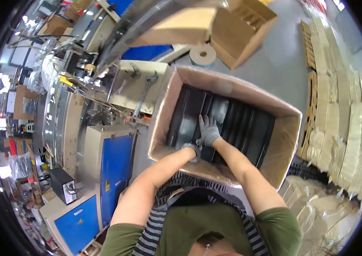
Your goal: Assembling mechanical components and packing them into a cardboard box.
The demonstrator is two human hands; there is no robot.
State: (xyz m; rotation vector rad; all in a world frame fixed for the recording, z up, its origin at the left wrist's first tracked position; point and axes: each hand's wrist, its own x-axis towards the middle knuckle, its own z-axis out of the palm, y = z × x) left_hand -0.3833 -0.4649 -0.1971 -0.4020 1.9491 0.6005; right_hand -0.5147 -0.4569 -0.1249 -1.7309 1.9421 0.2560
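Note:
A large cardboard box (289, 145) with a clear plastic liner stands open in front of me. Inside it lie several long black ribbed pieces (236, 123) side by side, their surfaces shiny. My right hand (209, 132), in a grey glove with bare fingertips, lies on the black pieces with its fingers stretched out. Close beside its wrist is my left hand (194, 151), also gloved, low at the near side of the box. Most of the left fingers are hidden, so what they touch does not show.
Wrenches (147, 91) lie in a cream tray (125, 70) left of the box. A tape roll (203, 55) and another open carton (243, 32) are beyond it. Blue-doored machine cabinets (116, 170) stand left; wrapped cardboard stacks (338, 119) on pallets line the right.

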